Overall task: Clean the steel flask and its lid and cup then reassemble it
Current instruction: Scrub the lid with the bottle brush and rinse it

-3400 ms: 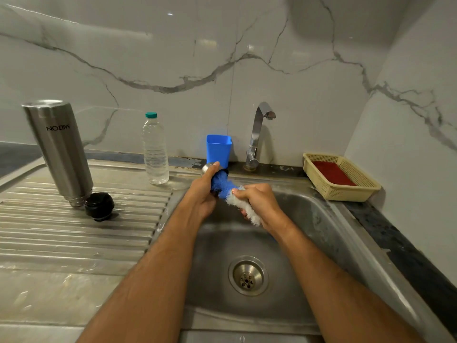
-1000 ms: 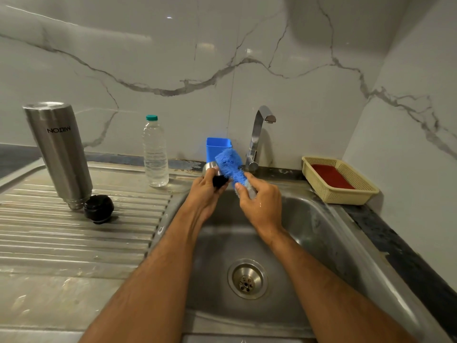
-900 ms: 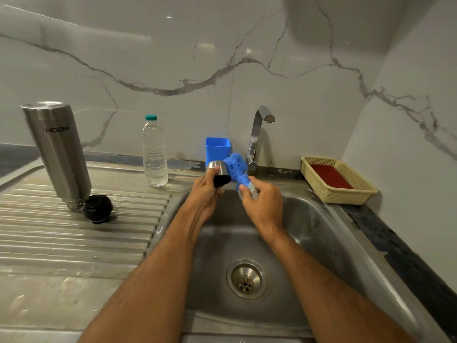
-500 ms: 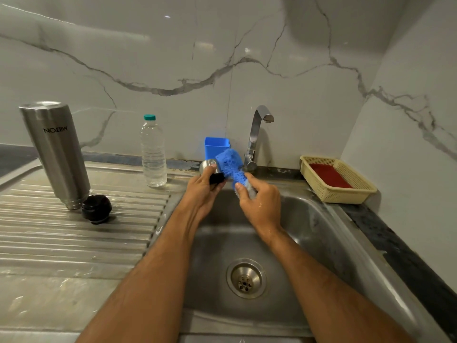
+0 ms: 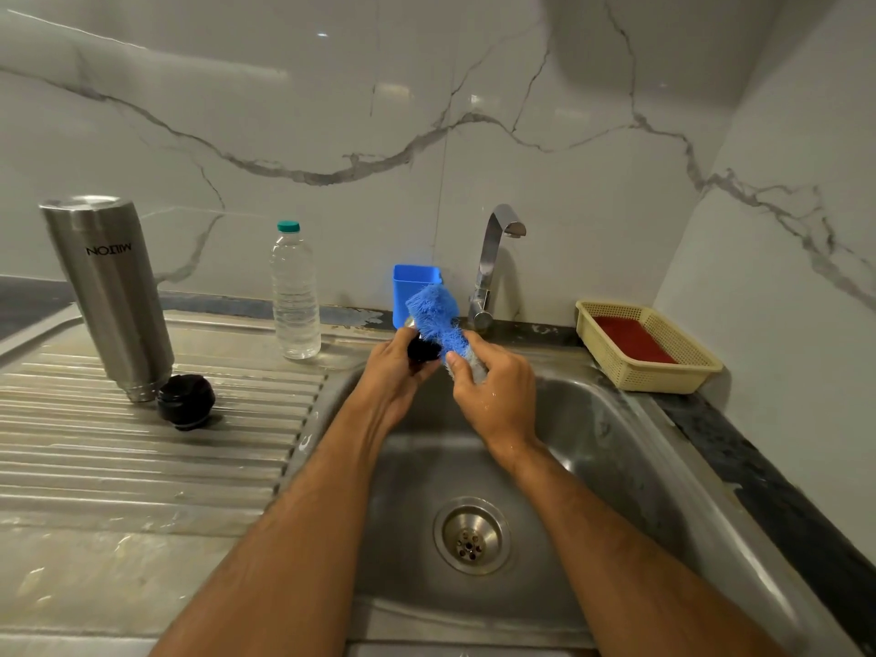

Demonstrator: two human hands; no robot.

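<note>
I had the cup (image 5: 419, 346) in my left hand (image 5: 396, 372), fingers curled round it over the back of the sink (image 5: 616, 448), dark opening turned toward the brush. Only a sliver of its steel wall showed past my thumb. My right hand (image 5: 495, 388) gripped the blue scrub brush (image 5: 438, 320) low on its pale stem, bristle head up and just beside the cup's mouth, apparently touching the rim.

The steel flask (image 5: 106, 296) stood upside down on the ribbed drainboard (image 5: 142, 457), well left of the sink, with the black lid (image 5: 186, 401) resting against its base.

My read on handling:
- Cup: small, light, rigid steel. Wet, so likely slippery. Best held round the outer wall with the thumb across it, not by the rim.
- Brush: soft bristles, they flex into the cup. A grip near the head gives more control.
- Flask: tall and probably heaviest of the three. Narrow footprint on ridges, so it could tip if knocked. Take it mid-body with a full wrap.
- Lid: ridged plastic, easy grip by the edge.

Tap (image 5: 493, 263) looked off; no stream visible.
</note>
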